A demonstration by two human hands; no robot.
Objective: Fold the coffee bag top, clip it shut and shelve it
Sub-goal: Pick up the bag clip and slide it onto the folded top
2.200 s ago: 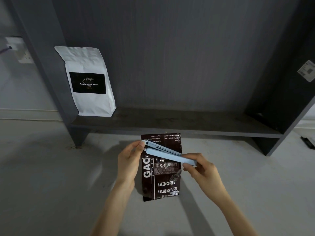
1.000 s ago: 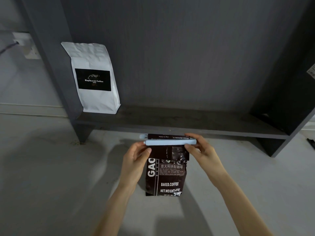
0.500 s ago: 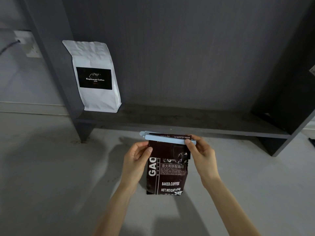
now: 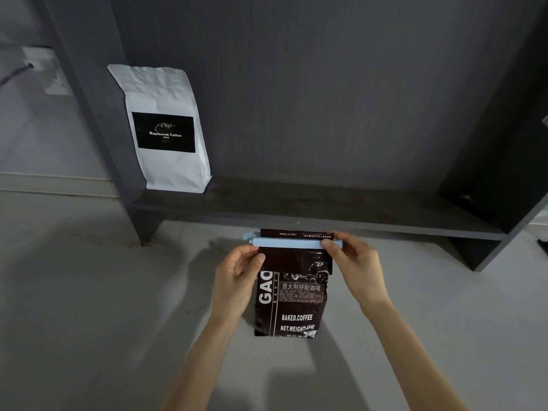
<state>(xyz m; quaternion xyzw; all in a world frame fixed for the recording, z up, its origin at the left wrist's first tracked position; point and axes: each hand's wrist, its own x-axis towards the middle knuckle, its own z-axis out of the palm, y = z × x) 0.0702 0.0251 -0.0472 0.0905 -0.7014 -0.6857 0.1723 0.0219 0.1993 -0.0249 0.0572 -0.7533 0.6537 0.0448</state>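
Note:
A dark brown coffee bag with white lettering hangs upright in front of me, its top folded over. A long light blue clip lies level across the fold, both bars together. My left hand holds the bag's upper left edge, thumb just under the clip's left end. My right hand pinches the clip's right end. The bag sits just below the front edge of the dark shelf.
A white coffee bag with a black label stands at the shelf's left end against the side panel. The rest of the shelf board runs bare to the right upright. Grey floor lies below, with a wall socket at far left.
The clip went from tilted and open over the bag to level and closed across the folded top. The bag has risen slightly toward the shelf edge.

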